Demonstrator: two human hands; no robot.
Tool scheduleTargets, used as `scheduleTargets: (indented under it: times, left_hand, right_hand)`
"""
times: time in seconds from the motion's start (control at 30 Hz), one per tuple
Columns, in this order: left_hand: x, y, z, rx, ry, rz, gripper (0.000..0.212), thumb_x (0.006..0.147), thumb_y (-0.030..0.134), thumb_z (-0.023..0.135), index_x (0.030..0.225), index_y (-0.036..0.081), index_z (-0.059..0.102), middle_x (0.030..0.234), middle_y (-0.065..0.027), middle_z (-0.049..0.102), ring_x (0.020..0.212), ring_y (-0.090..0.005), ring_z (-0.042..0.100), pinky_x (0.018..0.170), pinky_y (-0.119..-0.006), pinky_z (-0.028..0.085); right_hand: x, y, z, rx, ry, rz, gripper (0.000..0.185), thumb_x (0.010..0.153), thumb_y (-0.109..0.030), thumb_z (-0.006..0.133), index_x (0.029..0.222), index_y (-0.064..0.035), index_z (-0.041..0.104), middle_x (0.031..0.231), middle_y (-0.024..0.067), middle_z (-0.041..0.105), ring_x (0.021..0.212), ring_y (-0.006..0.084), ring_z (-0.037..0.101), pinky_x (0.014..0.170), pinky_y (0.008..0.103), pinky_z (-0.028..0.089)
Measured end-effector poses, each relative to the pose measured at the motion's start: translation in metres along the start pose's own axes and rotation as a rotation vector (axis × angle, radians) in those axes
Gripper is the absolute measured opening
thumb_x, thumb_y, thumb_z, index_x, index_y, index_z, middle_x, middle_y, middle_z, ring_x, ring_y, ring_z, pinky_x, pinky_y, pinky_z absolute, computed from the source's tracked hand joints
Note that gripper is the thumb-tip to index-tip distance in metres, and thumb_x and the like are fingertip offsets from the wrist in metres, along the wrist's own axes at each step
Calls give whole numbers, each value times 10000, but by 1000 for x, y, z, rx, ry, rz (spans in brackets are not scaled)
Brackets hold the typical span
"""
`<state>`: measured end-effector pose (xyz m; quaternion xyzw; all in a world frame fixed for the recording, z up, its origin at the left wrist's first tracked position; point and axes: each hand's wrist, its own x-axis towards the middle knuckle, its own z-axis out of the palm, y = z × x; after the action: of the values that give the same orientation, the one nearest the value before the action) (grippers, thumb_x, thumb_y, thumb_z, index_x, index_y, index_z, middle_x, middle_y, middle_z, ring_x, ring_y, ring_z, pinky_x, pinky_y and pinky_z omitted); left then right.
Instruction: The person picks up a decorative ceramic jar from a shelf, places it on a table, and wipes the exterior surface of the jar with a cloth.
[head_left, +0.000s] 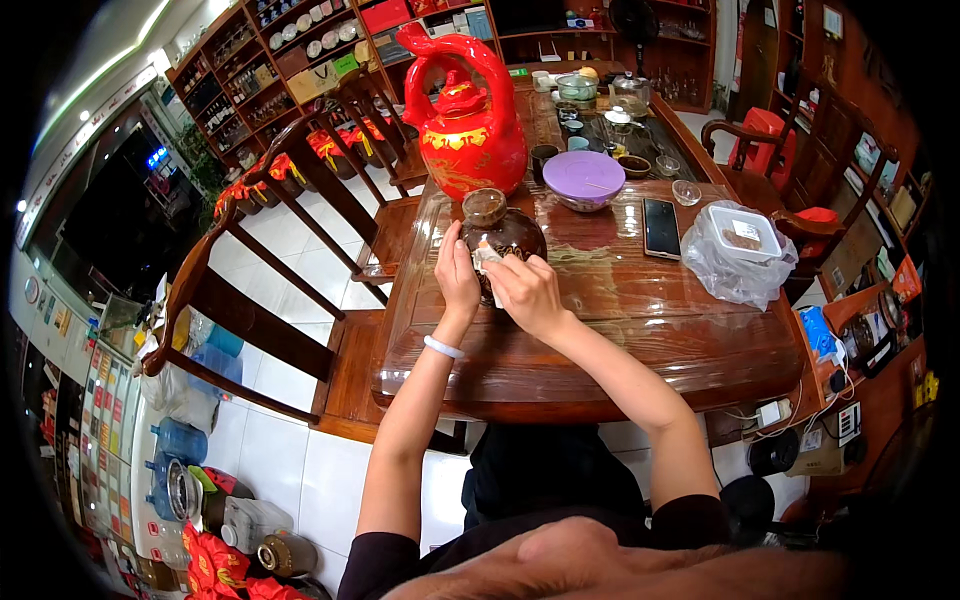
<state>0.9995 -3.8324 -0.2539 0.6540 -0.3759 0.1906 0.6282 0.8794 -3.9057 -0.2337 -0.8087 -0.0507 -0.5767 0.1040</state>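
Observation:
A dark brown glazed jar (517, 229) with a rounded lid or stopper (484, 207) and gold relief on its front stands on the wooden table before me. My left hand (457, 274) lies along the jar's left side, fingers extended upward and holding it. Pinched in my right hand (526, 291) is a crumpled white tissue or cloth (486, 255), pressed to the jar's front. Both hands partly hide the jar's lower body. Directly behind it rises a large red teapot-shaped vessel (472, 154) with gold decoration and an arched handle.
On the wooden table (600, 337) are a purple-lidded bowl (583, 176), a smartphone (661, 227), and a plastic bag (731, 274) with a food container (744, 232). Teaware stands farther back. Wooden chairs (277, 322) flank the left side; bottles and jars sit on the floor at lower left.

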Motion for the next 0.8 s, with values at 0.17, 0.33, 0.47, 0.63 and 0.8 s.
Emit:
scheduleTargets:
  times: [0.17,0.33,0.47,0.63,0.8]
  left_hand:
    - [0,1,-1,-9,-6,-11,409,957,211,344,1184,-77,525,1176,-190,570,1102,-266,532,950,-330,378]
    - [-1,2,2,-23,2,1,391,956,195,359,1187,-74,525,1206,-182,554,1136,-261,510,974,-332,358]
    - [-2,2,2,-29,22,3,381,951,187,370,1181,-73,527,1202,-194,555,1133,-280,514,969,-341,368]
    - [-2,1,-1,-23,3,-6,376,951,179,366,1178,-75,525,1213,-212,544,1152,-310,504,974,-355,370]
    - [-1,7,2,-26,10,10,378,947,177,366,1177,-77,526,1204,-214,550,1147,-312,509,976,-353,370]
  right_hand:
    - [0,3,-7,33,-4,70,139,701,-28,669,835,-62,655,674,37,587,545,185,560,505,301,401]
    - [-16,20,-12,82,113,183,114,757,-22,635,868,-38,653,716,65,610,572,205,572,519,312,430]
    - [-18,15,-4,47,88,166,138,754,-42,654,891,-35,660,688,51,597,543,169,552,508,302,415]
    - [-9,6,-6,18,71,67,150,714,-36,678,863,-53,669,670,38,566,518,166,536,509,279,391]
    - [-24,50,0,48,109,388,107,845,-88,597,816,-16,672,635,63,592,501,129,514,392,242,383]
